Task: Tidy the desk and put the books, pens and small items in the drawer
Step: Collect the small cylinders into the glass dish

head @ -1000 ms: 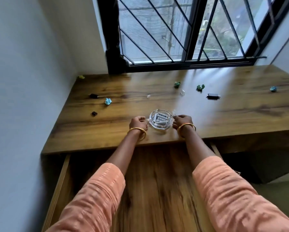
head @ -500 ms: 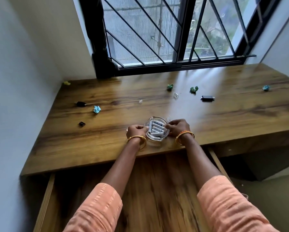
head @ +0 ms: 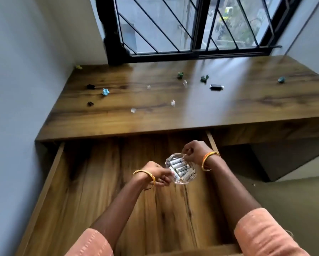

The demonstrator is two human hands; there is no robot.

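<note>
Holding a clear glass dish (head: 181,169) over the open drawer (head: 99,191), both hands sharing the load. Left hand (head: 158,174) pinching the near-left rim, fingers curled round the edge, grip closed on the glass. Right hand (head: 193,152) pinching the far-right rim the same way, grip likewise closed on the dish. Carrying several white cylinders (head: 180,168) with dark print inside the dish, lying side by side; too blurred for reading the print. Wearing gold bangles (head: 145,179) on each wrist and peach sleeves (head: 266,233) on both arms.

Hanging just in front of the surface (head: 173,115), with the dish clear of the drawer's wooden floor as far as can be judged.

Lying scattered on the surface: a blue crumpled scrap (head: 105,91) and two small black bits (head: 90,86) toward the left, a yellow scrap (head: 78,67) in the far-left corner, two green crumpled scraps (head: 204,78) near the middle, a black flat device (head: 216,87) just beside them, a teal scrap (head: 281,80) well apart on the right, and a few small clear fragments (head: 172,102) nearer the front edge.

Standing behind the surface, a barred window (head: 192,24).
</note>
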